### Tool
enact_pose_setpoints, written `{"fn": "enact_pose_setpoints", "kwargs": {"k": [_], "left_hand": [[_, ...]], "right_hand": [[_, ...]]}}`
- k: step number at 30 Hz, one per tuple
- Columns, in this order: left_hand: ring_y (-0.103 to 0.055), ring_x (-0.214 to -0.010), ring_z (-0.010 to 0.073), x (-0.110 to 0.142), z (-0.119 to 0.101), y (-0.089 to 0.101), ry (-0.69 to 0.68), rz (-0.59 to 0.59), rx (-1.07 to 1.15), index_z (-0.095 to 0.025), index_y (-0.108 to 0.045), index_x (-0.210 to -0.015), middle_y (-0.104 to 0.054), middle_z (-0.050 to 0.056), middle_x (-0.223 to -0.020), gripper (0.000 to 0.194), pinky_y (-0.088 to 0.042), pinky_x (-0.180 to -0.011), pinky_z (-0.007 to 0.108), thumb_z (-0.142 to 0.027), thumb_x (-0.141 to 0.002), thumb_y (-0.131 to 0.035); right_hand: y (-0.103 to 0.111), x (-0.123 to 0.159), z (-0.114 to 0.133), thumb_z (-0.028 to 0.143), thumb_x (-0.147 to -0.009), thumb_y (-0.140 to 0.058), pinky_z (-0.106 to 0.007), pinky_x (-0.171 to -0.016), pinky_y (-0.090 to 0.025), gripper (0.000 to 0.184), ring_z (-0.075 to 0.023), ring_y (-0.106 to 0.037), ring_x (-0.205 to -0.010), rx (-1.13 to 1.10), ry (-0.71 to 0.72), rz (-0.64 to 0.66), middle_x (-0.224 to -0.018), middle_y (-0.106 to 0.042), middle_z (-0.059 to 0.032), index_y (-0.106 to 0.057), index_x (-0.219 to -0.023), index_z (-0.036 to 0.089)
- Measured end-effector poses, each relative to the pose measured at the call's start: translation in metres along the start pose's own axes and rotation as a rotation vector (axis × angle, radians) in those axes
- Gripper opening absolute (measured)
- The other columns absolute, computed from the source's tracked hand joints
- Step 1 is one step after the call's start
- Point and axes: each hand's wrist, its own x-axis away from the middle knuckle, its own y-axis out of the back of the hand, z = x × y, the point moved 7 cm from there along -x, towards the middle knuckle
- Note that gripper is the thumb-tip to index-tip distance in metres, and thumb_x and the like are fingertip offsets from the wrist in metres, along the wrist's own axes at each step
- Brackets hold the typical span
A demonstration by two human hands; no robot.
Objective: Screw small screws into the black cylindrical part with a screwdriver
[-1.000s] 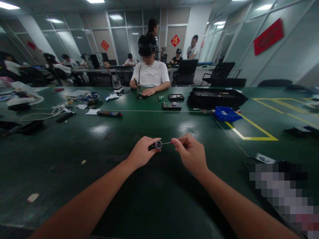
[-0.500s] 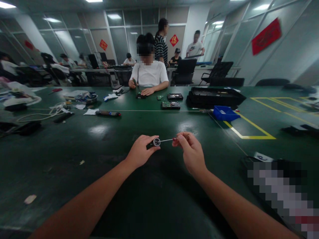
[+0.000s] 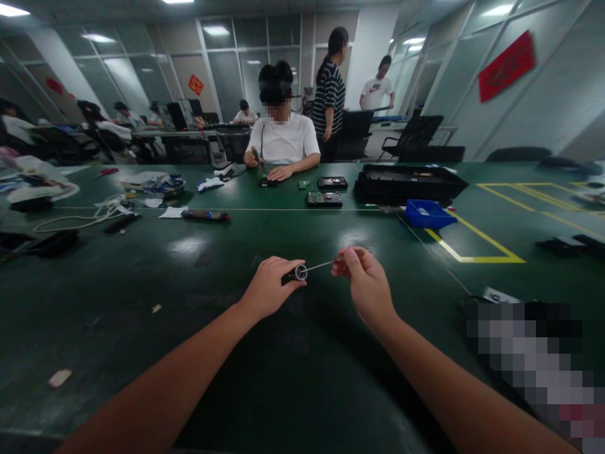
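Observation:
My left hand (image 3: 268, 287) pinches a small dark cylinder (image 3: 300, 272) between thumb and fingers. Its open end, ringed in silver, faces toward me and to the right; the rest is hidden by the hand. In my right hand (image 3: 363, 277) is a screwdriver (image 3: 319, 267) with a thin metal shaft, its handle mostly covered by the fingers. The shaft runs left and slightly down to the cylinder's round opening, where its tip appears to be inside. Both hands are above the green table (image 3: 283, 378).
Across the table a seated person (image 3: 283, 139) works with a tool beside circuit boards (image 3: 324, 198). A black tray (image 3: 411, 183) and blue bin (image 3: 429, 214) stand at the back right. A dark cylindrical tool (image 3: 205, 215) and white cable (image 3: 89, 214) lie at the left.
My right hand has shifted slightly right and turned, so the shaft slants more steeply. The cylinder has moved slightly right. Behind, the person in stripes has moved right.

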Motion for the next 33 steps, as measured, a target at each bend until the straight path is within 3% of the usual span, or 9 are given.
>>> {"fn": "enact_pose_setpoints", "kwargs": {"k": [5, 15, 20, 25, 29, 33], "left_hand": [[-0.061, -0.105, 0.0236, 0.001, 0.001, 0.000, 0.013, -0.004, 0.009, -0.025, -0.065, -0.125, -0.072, 0.003, -0.112, 0.040, -0.047, -0.093, 0.042, -0.032, -0.086, -0.072], [-0.061, -0.106, 0.0238, 0.002, 0.004, 0.001, 0.045, -0.016, 0.026, -0.025, -0.066, -0.124, -0.072, 0.004, -0.114, 0.040, -0.048, -0.094, 0.042, -0.032, -0.086, -0.073], [-0.062, -0.107, 0.0233, 0.002, 0.007, 0.000, 0.039, -0.023, 0.031, -0.026, -0.066, -0.124, -0.072, 0.003, -0.115, 0.041, -0.047, -0.095, 0.042, -0.034, -0.085, -0.073], [-0.062, -0.107, 0.0236, 0.003, 0.009, -0.002, 0.034, -0.018, 0.037, -0.026, -0.065, -0.125, -0.072, 0.003, -0.116, 0.041, -0.047, -0.095, 0.042, -0.035, -0.086, -0.073], [-0.062, -0.106, 0.0237, 0.002, 0.008, -0.002, 0.045, -0.012, 0.031, -0.026, -0.066, -0.125, -0.072, 0.004, -0.116, 0.041, -0.047, -0.095, 0.043, -0.035, -0.085, -0.073], [-0.062, -0.106, 0.0240, 0.002, 0.007, -0.001, 0.049, -0.010, 0.023, -0.026, -0.066, -0.124, -0.073, 0.004, -0.114, 0.040, -0.048, -0.094, 0.043, -0.034, -0.086, -0.073]], "right_hand": [[-0.006, 0.009, 0.016, 0.040, -0.096, -0.053, -0.034, -0.070, -0.053, 0.022, -0.0169, -0.066, -0.072, 0.249, 0.126, 0.055, -0.080, -0.068, -0.0029, -0.062, -0.097, 0.020], [-0.008, 0.011, 0.021, 0.040, -0.096, -0.054, -0.032, -0.069, -0.053, 0.023, -0.0177, -0.069, -0.072, 0.330, 0.165, 0.066, -0.079, -0.071, -0.0037, -0.063, -0.097, 0.019], [-0.009, 0.014, 0.033, 0.046, -0.087, -0.066, -0.027, -0.054, -0.042, 0.029, -0.0143, -0.061, -0.053, 0.666, 0.241, 0.041, -0.060, -0.067, 0.0003, -0.063, -0.074, 0.020], [-0.009, 0.017, 0.037, 0.048, -0.085, -0.069, -0.026, -0.050, -0.038, 0.034, -0.0116, -0.055, -0.047, 0.765, 0.323, 0.031, -0.055, -0.063, 0.0020, -0.060, -0.066, 0.021], [-0.012, 0.018, 0.035, 0.044, -0.089, -0.065, -0.027, -0.055, -0.044, 0.025, -0.0143, -0.063, -0.057, 0.722, 0.326, 0.090, -0.066, -0.069, -0.0004, -0.065, -0.080, 0.021], [-0.017, 0.021, 0.038, 0.031, -0.094, -0.055, -0.032, -0.074, -0.052, 0.018, -0.0190, -0.069, -0.082, 0.590, 0.357, 0.173, -0.091, -0.072, -0.0053, -0.061, -0.108, 0.022]]}}
